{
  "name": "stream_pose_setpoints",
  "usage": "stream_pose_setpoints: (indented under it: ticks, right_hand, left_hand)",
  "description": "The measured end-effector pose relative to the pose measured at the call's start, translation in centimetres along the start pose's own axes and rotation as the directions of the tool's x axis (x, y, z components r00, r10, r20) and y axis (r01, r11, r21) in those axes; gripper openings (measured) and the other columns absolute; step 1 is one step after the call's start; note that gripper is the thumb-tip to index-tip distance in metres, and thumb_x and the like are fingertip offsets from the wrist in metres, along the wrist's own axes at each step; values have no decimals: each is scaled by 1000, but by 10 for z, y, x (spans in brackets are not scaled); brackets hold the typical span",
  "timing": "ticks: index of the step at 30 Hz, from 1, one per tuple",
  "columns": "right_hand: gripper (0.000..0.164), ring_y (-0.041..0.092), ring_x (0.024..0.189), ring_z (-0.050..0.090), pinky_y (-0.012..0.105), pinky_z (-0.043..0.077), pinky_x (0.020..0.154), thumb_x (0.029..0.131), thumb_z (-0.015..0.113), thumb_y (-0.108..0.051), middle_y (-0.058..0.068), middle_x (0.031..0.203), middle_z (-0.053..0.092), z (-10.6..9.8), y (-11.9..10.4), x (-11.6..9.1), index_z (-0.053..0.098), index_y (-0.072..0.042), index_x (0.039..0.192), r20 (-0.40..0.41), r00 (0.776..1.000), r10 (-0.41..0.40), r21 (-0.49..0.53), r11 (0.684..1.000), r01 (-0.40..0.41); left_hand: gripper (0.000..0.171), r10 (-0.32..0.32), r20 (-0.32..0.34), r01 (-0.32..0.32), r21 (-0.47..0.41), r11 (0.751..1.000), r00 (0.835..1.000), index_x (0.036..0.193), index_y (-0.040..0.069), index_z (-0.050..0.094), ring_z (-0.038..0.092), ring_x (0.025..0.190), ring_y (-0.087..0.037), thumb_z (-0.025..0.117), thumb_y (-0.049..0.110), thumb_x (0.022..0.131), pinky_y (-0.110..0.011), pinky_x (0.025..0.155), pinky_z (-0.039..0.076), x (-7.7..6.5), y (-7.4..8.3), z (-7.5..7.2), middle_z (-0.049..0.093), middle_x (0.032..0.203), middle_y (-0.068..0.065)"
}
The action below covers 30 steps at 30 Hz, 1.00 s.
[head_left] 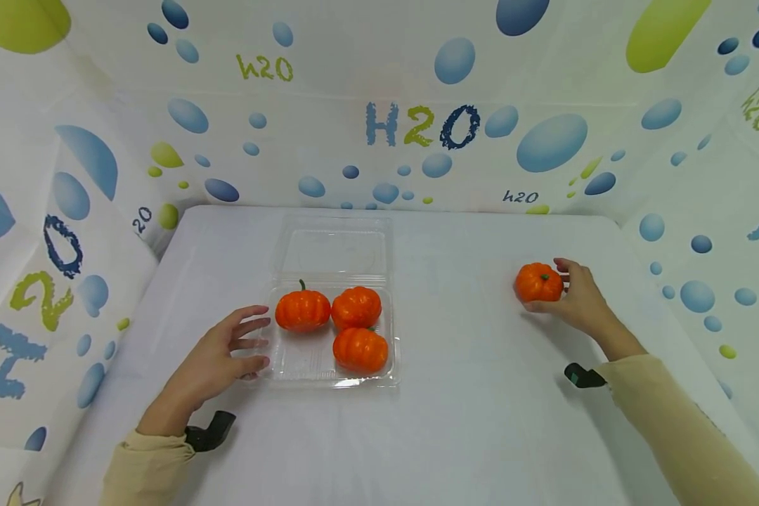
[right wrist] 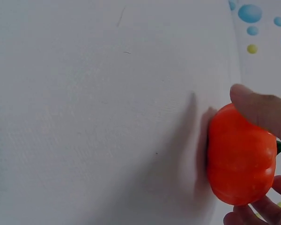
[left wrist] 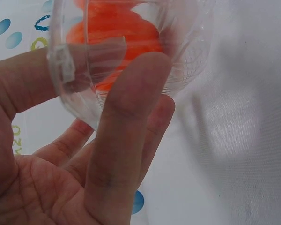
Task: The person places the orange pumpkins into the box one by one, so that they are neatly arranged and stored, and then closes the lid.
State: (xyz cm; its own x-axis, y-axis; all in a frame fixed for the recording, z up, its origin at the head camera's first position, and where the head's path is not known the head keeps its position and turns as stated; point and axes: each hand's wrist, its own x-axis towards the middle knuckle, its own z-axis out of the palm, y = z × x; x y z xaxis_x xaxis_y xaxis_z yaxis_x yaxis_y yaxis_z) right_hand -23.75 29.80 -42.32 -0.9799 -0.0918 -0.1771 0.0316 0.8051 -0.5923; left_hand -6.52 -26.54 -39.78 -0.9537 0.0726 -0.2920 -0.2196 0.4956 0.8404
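A small orange pumpkin with a green stem is at the right of the white table. My right hand holds it from the right, thumb on one side and fingers on the other; in the right wrist view the thumb lies against the pumpkin. An open clear plastic clamshell box lies left of centre, its lid folded back. Inside are three orange pumpkins: one at the left, one at the upper right, one at the lower right. My left hand touches the box's left edge, fingers spread.
The flat lid stretches toward the back of the white table. Behind and at both sides hangs a white cloth printed with blue and green drops. Dark wrist mounts stick out beside both sleeves.
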Motion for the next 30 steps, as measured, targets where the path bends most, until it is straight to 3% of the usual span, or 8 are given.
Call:
stream_pose_setpoints:
  ticks: [9,21,30]
  right_hand:
    - [98,49,129,38,62,43,104,83,86,-31,31,148,33,4,-1,-4,28,6,152,-41,999,28,33,999,-26]
    - [102,49,133,40,62,41,106,81,83,-50,27,152,33,10,-1,-17,31,0,154,9,1000,-12,110,994,11]
    - [88,46,130,46,60,45,102,88,75,-53,23,154,37,20,-20,-26,39,-7,154,17,997,-70,173,983,66]
  left_hand:
    - [80,15,3,-15,-3,1000,1000,155,8,31,53,126,-47,75,4,88,-38,76,61,1,-4,0,41,154,-25]
    - [80,18,-1,-18,-10,1000,1000,155,9,31,52,126,-47,75,3,88,-38,76,61,1,-4,0,41,154,-25]
    - [81,17,-4,-17,-2,1000,1000,156,9,31,53,126,-47,75,4,88,-39,77,61,1,-5,1,41,154,-25]
